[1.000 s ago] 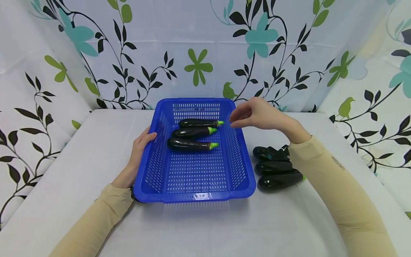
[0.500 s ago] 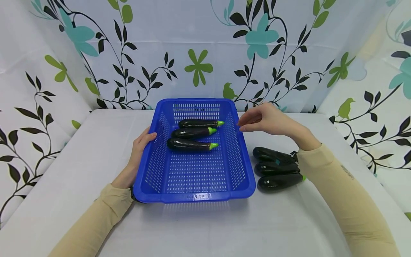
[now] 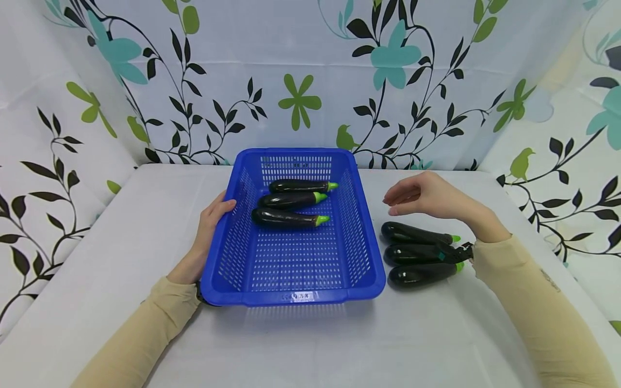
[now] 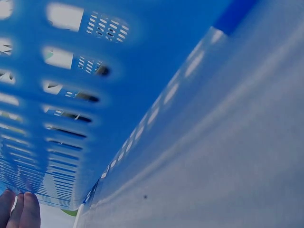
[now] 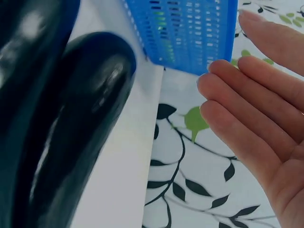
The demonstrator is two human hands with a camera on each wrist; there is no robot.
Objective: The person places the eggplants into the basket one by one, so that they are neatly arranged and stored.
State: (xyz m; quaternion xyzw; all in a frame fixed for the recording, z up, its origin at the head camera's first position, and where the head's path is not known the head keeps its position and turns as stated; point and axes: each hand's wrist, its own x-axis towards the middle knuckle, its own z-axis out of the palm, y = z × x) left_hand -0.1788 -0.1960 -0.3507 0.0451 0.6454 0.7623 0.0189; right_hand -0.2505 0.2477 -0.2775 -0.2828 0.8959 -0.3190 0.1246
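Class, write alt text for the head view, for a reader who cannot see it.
A person's left hand holds a basket containing three eggplants; their empty right hand hovers near three more eggplants on the table.

Floral cloth backdrop (image 3: pixel 252 43) behind white table (image 3: pixel 310 350)

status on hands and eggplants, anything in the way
Left hand holds blue basket. Right hand empty, near three eggplants on table. Three more eggplants inside basket. Nothing seen blocking right hand.
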